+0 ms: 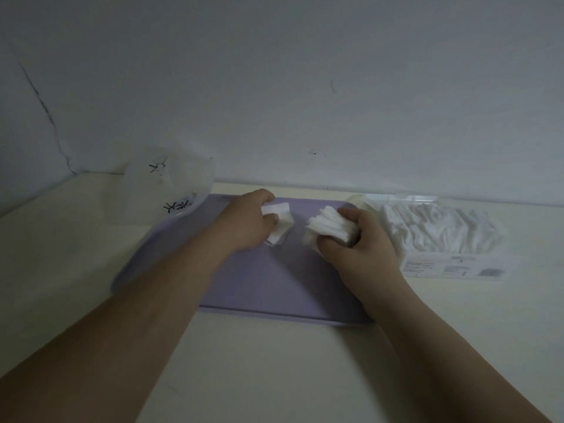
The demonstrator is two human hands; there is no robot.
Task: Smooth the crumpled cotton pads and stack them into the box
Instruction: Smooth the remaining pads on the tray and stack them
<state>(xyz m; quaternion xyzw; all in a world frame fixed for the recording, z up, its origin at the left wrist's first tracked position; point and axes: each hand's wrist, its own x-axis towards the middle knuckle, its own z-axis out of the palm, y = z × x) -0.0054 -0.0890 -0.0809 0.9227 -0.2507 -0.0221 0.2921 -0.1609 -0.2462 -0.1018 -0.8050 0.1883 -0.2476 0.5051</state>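
Both my hands work over a lilac tray (268, 285) on a cream table. My left hand (247, 222) grips a small bunch of white cotton pads (282, 222) with fingers curled round them. My right hand (357, 242) grips a thicker stack of cotton pads (328, 225), held edge-up between thumb and fingers. A clear plastic box (439, 236) stands to the right of the tray, holding many white pads in uneven rows. Its label faces me.
A crumpled clear plastic bag (171, 184) with black marks stands at the tray's far left corner. The white wall (305, 87) rises right behind the table. The table's front edge lies under my forearms.
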